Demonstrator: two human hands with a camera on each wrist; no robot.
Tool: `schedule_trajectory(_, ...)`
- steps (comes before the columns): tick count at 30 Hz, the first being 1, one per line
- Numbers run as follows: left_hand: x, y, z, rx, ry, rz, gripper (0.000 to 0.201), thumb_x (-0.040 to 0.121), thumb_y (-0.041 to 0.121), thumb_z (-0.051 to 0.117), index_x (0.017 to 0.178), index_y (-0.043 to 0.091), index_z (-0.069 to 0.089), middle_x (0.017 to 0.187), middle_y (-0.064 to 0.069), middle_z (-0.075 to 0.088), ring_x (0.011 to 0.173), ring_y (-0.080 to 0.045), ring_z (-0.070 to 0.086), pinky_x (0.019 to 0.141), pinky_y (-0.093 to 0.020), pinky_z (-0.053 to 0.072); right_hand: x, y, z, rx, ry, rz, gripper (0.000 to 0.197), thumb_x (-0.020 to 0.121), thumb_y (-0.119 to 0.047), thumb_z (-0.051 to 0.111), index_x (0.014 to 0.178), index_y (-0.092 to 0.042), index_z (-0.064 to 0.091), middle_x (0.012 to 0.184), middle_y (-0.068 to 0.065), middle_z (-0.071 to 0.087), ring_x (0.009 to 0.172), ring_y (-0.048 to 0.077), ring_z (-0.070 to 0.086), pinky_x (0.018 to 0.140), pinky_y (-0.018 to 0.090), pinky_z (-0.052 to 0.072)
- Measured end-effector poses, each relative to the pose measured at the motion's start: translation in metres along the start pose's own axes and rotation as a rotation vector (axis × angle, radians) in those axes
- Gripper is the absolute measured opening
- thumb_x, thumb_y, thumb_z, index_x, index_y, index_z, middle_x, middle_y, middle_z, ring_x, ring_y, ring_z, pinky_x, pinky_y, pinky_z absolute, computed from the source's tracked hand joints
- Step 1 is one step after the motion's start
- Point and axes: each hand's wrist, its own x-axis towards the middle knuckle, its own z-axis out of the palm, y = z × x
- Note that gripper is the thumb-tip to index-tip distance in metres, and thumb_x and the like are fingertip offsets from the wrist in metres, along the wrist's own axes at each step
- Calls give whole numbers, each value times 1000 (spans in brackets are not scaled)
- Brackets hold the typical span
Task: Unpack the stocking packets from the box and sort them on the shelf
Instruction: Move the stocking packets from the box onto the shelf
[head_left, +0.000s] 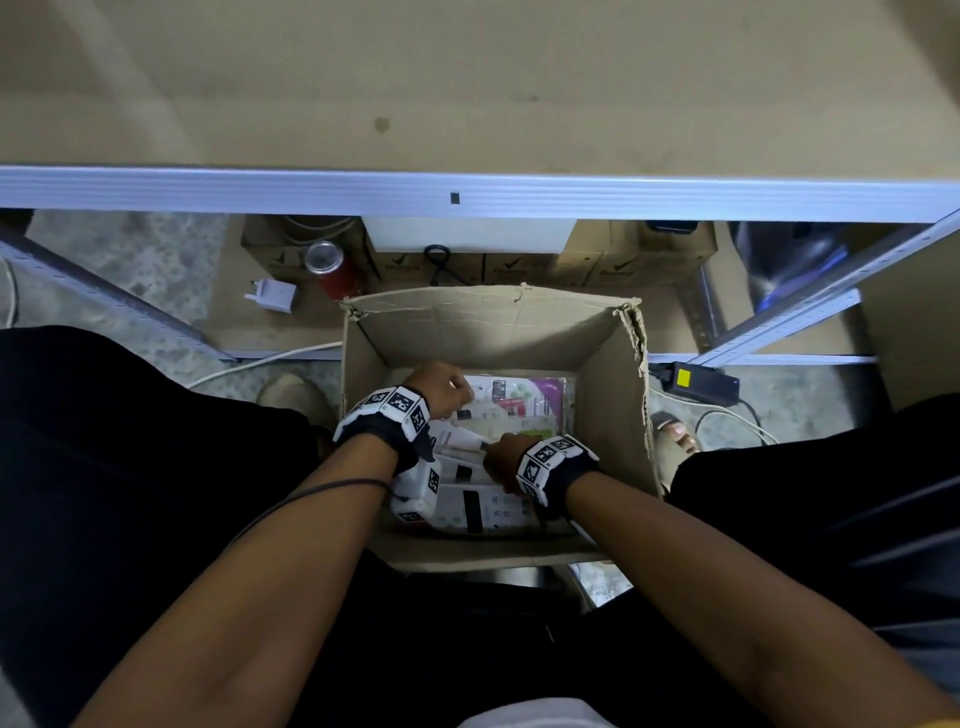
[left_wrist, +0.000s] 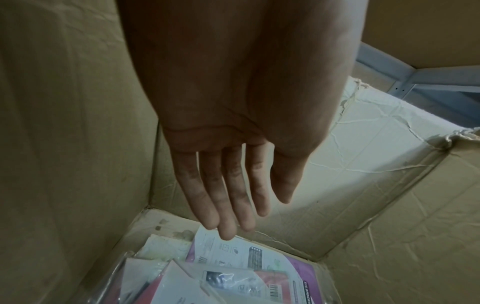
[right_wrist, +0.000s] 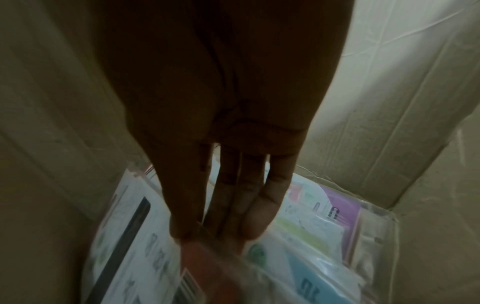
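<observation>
An open cardboard box (head_left: 488, 327) stands on the floor between my knees, with several stocking packets (head_left: 511, 400) lying flat in its bottom. My left hand (head_left: 449, 389) is inside at the far left. In the left wrist view the left hand (left_wrist: 255, 218) has straight fingers hovering just over a white and purple packet (left_wrist: 262, 257), holding nothing. My right hand (head_left: 498, 457) is nearer me in the box. In the right wrist view, thumb and fingers of the right hand (right_wrist: 215, 232) pinch the top edge of a plastic-wrapped packet (right_wrist: 207, 267) with an orange-red card.
A shelf board (head_left: 467, 78) with a metal front rail (head_left: 311, 189) spans the view above the box. Below it sit small brown boxes (head_left: 597, 265), a red can (head_left: 332, 270) and a white plug (head_left: 272, 296). A black power adapter (head_left: 696, 382) and cables lie right of the box.
</observation>
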Motion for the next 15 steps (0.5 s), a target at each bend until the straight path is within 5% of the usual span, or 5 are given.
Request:
schedule_trajectory(6,1,-5,4,42,-18,18,11,94,28,63,92,20,70,99,-8,76,90,-23,73,90,-38,58,0,19,6,-14,-18,86,27,96,-20,58,121,-9,61,119,14,62,104,30,65,90,37,54)
schedule_trajectory(10,2,-5,8,44,-35,20,14,94,29,63,94,17,71,97,-12,76,91,-27,73,88,-39,59,0,20,10,5,9,98,24,94,-24,60,111,-8,63,115,15,63,103,32,65,87,37,55)
schedule_trajectory(15,-1,-3,14,102,-41,32,14,95,23,62,94,14,73,103,-10,76,94,-27,72,72,-25,50,-2,16,7,1,4,103,22,93,-27,63,103,-8,66,110,15,66,95,32,68,84,39,57)
